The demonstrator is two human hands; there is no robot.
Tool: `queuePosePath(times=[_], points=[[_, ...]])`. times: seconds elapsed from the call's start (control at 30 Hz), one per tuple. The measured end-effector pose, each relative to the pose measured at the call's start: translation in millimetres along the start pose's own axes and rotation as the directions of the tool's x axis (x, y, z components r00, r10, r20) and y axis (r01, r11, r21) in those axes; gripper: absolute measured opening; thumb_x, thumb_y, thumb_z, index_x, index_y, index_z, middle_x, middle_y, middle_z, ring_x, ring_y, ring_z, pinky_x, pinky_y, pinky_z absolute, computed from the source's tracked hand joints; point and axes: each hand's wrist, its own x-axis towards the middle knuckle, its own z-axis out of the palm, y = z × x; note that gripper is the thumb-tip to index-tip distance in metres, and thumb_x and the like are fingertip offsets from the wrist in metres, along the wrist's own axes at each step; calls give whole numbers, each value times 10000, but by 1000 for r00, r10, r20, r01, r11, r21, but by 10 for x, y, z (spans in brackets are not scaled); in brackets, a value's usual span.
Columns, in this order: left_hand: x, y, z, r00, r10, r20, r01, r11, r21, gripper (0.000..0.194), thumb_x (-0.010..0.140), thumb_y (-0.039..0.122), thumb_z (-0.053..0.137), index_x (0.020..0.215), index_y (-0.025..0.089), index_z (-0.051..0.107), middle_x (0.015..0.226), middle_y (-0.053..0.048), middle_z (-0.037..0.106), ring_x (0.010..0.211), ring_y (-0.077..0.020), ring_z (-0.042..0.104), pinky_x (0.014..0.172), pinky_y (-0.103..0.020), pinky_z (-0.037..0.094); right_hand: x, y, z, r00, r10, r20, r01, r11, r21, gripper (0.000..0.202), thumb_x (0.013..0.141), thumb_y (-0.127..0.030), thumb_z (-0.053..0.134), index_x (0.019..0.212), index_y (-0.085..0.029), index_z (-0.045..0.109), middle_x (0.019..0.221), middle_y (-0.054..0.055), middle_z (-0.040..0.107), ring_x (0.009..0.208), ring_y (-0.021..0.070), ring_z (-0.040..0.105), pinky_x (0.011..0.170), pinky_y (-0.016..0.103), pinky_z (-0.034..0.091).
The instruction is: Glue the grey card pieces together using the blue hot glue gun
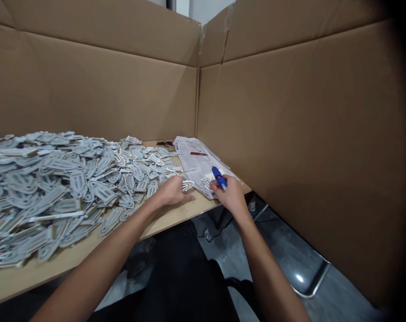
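My left hand (174, 191) is closed at the table's front edge, pinching a small flat white cut-out piece (188, 185) with dark line markings. My right hand (232, 193) is wrapped round a blue glue gun (218, 177) with a bit of orange showing by the fingers. Beside the right fingertips, a similar cut-out piece (206, 182) lies over the newspaper (192, 166); whether the fingers touch it I cannot tell. A large heap of grey-white cut-out pieces (78, 183) with brown edges spreads to the left of my left hand.
A red pen-like tool (198, 154) lies on the newspaper. Dark scraps (165, 143) sit at the table's back. Tall cardboard walls (122, 85) enclose the wooden table (176, 213) behind and to the right. Below are a dark cable (219, 232) and a metal tube leg (319, 279).
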Motion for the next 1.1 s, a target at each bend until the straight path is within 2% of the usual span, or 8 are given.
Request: queuePosePath(times=[0.07,0.2,0.33,0.43,0.6,0.77,0.97,1.1], points=[[56,-6,-21,998,-4,59,2,1000,30,349,580,366,853,813,211,645,774,-28,648,778,-255,604,689,-329,447,2,19,-54,1000,-14,-18,14,999,49,217,883,-401,699,876,-185,672,783,86,679,748,280,624,645,309,369],[73,-46,-113,984,-157,82,143,977,157,390,530,367,869,723,214,566,716,1,571,663,-211,528,591,-313,399,-1,3,-100,999,-25,-22,28,989,143,221,882,-416,683,856,-198,658,762,65,662,714,258,596,634,301,360],[22,-63,-154,975,-62,214,49,997,65,212,639,310,775,728,190,624,700,3,601,638,-177,507,590,-290,388,-16,-108,-81,998,-32,48,23,983,183,205,870,-367,705,769,-205,630,700,44,636,676,235,572,620,292,340],[0,-63,-155,960,35,279,-20,998,-57,117,659,251,712,717,179,641,677,15,606,627,-156,496,602,-271,385,-33,-190,-63,993,-27,119,-1,974,225,171,855,-330,733,797,-188,657,741,52,666,698,229,587,632,287,355],[-80,50,-172,981,23,191,13,982,-188,120,679,257,655,764,173,653,679,15,588,614,-140,471,579,-261,357,-54,-245,-17,983,-63,170,-6,925,379,179,814,-332,757,790,-177,669,738,26,661,697,206,581,638,274,387],[-184,186,-171,987,6,159,38,962,-269,117,684,278,653,736,174,643,648,-5,588,591,-141,460,564,-274,353,-52,-282,8,975,-113,192,-29,790,612,194,795,-346,740,774,-178,645,735,-7,636,689,171,569,659,255,424],[-154,197,-150,996,22,81,3,955,-298,120,686,250,716,765,165,690,705,-22,658,659,-171,558,619,-298,435,-66,-332,-18,980,-82,183,-74,700,711,241,724,-308,768,716,-191,557,694,-30,571,635,148,519,613,249,403],[-133,204,-142,999,4,41,8,956,-294,100,661,224,747,705,170,674,662,-16,642,633,-162,542,635,-317,453,-72,-348,-22,974,-102,204,-89,653,752,225,717,-283,732,893,-177,641,810,-3,619,689,161,560,650,262,446]])
